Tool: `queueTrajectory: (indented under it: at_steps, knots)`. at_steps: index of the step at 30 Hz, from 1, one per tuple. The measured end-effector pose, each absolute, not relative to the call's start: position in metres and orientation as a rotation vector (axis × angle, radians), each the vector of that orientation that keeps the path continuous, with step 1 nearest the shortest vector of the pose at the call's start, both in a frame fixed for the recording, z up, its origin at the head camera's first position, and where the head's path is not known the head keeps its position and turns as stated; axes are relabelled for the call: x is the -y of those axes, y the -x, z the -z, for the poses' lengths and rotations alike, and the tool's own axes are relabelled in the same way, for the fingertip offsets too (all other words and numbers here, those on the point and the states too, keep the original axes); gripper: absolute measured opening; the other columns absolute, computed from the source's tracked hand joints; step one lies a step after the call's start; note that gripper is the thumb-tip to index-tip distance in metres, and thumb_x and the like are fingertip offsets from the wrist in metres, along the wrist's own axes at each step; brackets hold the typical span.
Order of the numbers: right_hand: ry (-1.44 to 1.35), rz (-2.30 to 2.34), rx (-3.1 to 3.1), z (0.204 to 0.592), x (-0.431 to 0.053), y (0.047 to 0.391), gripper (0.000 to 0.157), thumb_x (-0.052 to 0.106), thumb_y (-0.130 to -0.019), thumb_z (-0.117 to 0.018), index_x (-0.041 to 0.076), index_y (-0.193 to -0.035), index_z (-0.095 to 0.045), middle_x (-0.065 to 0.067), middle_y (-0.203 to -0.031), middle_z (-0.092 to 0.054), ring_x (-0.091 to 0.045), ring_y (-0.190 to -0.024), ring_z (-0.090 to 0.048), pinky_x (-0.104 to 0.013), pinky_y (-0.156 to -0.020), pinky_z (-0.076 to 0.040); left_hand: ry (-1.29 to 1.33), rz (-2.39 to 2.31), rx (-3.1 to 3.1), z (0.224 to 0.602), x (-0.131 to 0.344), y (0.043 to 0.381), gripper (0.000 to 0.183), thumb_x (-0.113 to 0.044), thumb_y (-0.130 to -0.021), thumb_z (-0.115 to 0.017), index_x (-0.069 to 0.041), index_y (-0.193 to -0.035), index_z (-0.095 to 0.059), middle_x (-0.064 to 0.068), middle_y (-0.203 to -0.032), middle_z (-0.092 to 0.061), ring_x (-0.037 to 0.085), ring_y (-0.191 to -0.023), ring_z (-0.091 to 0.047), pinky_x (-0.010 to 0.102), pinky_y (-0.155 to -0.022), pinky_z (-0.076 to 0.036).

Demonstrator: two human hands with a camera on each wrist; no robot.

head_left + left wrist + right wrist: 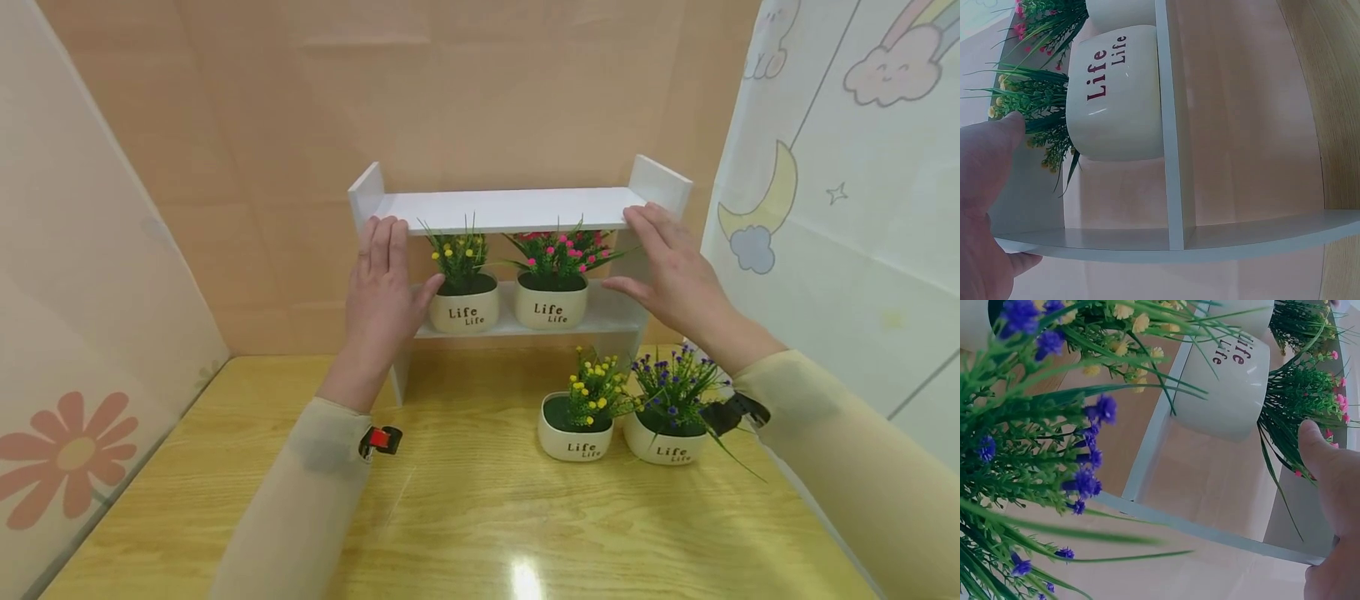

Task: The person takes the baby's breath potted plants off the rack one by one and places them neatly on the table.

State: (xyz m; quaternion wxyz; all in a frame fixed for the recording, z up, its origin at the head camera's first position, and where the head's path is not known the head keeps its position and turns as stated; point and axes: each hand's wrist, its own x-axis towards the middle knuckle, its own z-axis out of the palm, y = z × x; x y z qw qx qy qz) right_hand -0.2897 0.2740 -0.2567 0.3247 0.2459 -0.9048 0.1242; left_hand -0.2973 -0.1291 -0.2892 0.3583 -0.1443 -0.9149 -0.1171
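A white two-tier shelf [517, 208] stands on the wooden table. My left hand [381, 292] touches its upper left front corner, with fingers extended and thumb spread inward near a potted yellow-flowered plant [465, 304]. At the upper right corner, my right hand [675, 267] lays straight fingers over the top board's edge. Its thumb [1316, 447] points inward near a pink-flowered potted plant [551, 300]. Both plants sit side by side on the middle board [615, 318], in cream pots lettered "Life". Fingertips partly hidden behind the side panels show in the wrist views.
On the table [465, 517], before the shelf's right half, stand another yellow-flowered pot [576, 440] and a purple-flowered pot [666, 442], close under my right forearm. A peach backdrop [510, 92] hangs behind. Printed panels [832, 208] flank the table.
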Motion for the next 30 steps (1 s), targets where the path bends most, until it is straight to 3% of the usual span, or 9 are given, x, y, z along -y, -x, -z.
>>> queueTrajectory:
  at_steps: [19, 30]
  knots:
    - [-0.739, -0.318, 2.344, 0.260, -0.280, 0.303, 0.110, 0.021, -0.082, -0.101, -0.001, -0.167, -0.034, -0.029, -0.170, -0.033, -0.045, -0.162, -0.024, -0.060, -0.132, -0.023, 0.385, 0.322, 2.356, 0.288, 0.128, 0.296, 0.092, -0.046, -0.109, -0.071, 0.000, -0.167, -0.017, 0.020, -0.172, -0.019, 0.038, -0.167, -0.007, 0.042, -0.136, -0.008]
    - [-0.723, -0.298, 2.324, 0.264, -0.277, 0.307, 0.114, 0.024, -0.080, -0.103, -0.001, -0.165, -0.032, -0.027, -0.165, -0.032, -0.047, -0.158, -0.024, -0.057, -0.133, -0.021, 0.392, 0.319, 2.375, 0.284, 0.130, 0.293, 0.093, -0.046, -0.108, -0.072, 0.001, -0.168, -0.018, 0.020, -0.173, -0.020, 0.038, -0.167, -0.007, 0.043, -0.136, -0.009]
